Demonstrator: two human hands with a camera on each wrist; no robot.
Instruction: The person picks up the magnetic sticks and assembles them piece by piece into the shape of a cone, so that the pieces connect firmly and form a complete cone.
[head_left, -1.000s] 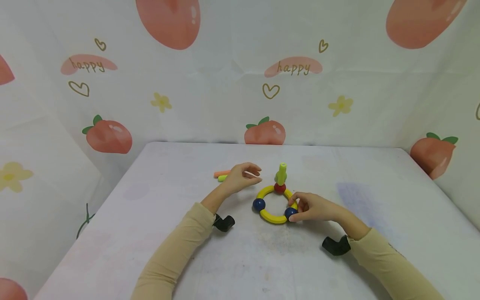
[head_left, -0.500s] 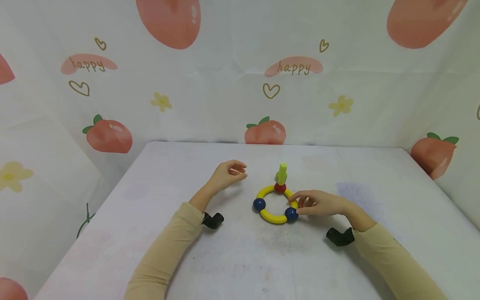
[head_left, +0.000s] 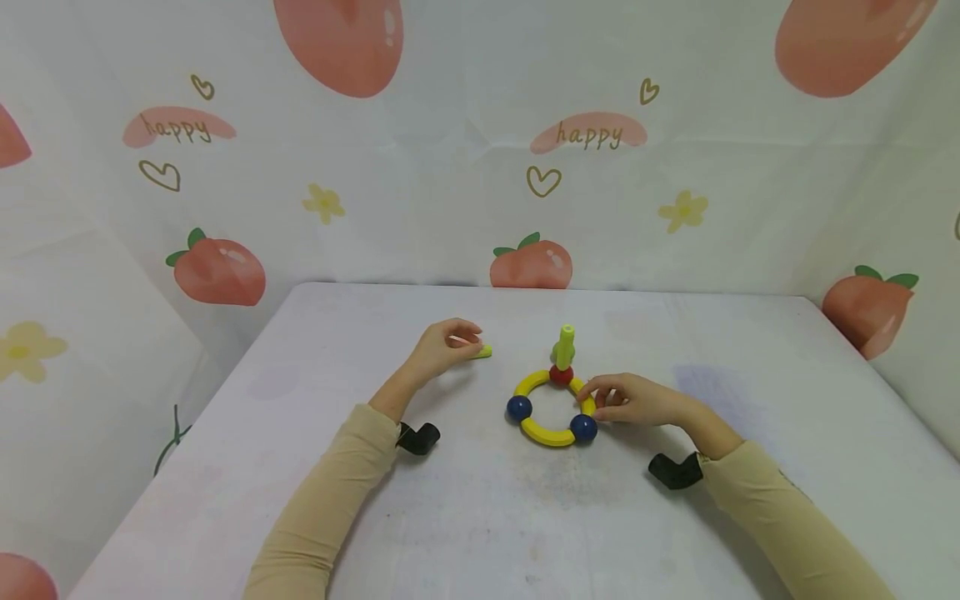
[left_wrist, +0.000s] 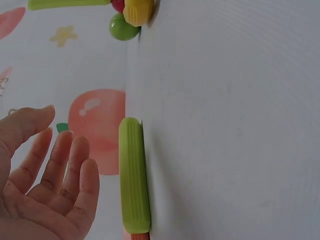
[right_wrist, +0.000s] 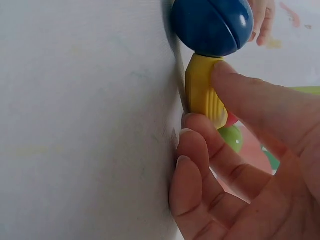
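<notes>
A ring of curved yellow rods (head_left: 547, 436) and balls lies on the table. Two balls are blue (head_left: 519, 407) and one, at the back, is red (head_left: 561, 375). From the red ball a light-green stick (head_left: 566, 346) rises, with a green ball (left_wrist: 124, 27) behind it. My right hand (head_left: 637, 400) pinches the ring's right-hand yellow rod (right_wrist: 200, 85) between thumb and index finger, just beyond the blue ball (right_wrist: 212, 25). My left hand (head_left: 442, 346) hovers with loosely bent fingers, holding nothing, beside a loose green stick (left_wrist: 134, 175). An orange piece (left_wrist: 140, 236) peeks out past that stick's end.
The white tabletop (head_left: 480, 517) carries faint stains. A white cloth printed with peaches (head_left: 530, 265) hangs behind and at the sides. Black pieces (head_left: 418, 439) jut from both wrists.
My left hand has moved left, away from the ring, to the loose sticks, which it now partly hides. The right thumb has slid from the blue ball onto the yellow rod.
</notes>
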